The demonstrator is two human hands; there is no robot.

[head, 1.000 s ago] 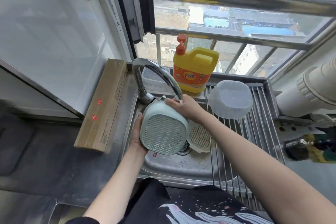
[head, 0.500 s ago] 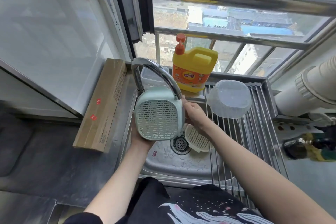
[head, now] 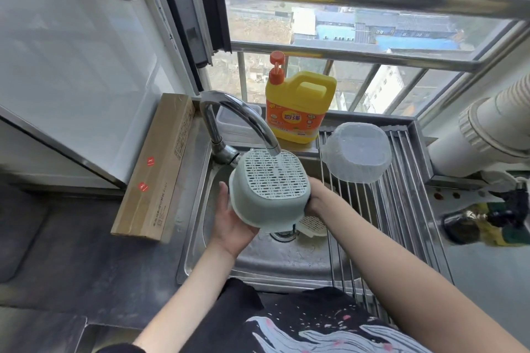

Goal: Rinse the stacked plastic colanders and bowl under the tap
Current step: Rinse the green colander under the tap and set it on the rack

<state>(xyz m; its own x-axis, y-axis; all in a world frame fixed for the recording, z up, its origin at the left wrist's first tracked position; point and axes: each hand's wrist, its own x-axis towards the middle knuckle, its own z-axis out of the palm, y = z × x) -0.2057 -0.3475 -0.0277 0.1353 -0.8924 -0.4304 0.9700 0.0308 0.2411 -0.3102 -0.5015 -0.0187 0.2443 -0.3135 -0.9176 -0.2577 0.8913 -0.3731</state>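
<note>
A: What's in the hands rn?

B: A pale green colander (head: 268, 192), upside down, slotted base facing up, held over the sink (head: 198, 209). The left hand (head: 231, 222) cups its rim from the near-left side, palm up, fingers curled under the edge. The right hand (head: 317, 198) grips the opposite side; its fingers are hidden behind the wall, so how they lie I can't tell.

A: And the tap?

B: The tap (head: 243, 120) arches over from beyond the left hand, spout tip right above the colander's base w/ water falling onto the slots (a thin stream, hard to see against the white grid).

A: Other pieces?

B: A cream colander (head: 312, 225) lies in the sink basin just under the right wrist, next to the drain (head: 282, 235). A clear plastic bowl (head: 357, 153) sits upside down on the roll-up drying rack (head: 401, 209), beyond and to the right of the right hand, apart from it.

A: Anything else nearby?

B: A yellow dish soap jug (head: 298, 106) w/ an orange pump stands behind the tap. A long cardboard box (head: 156, 166) lies on the counter left of the left hand.
</note>
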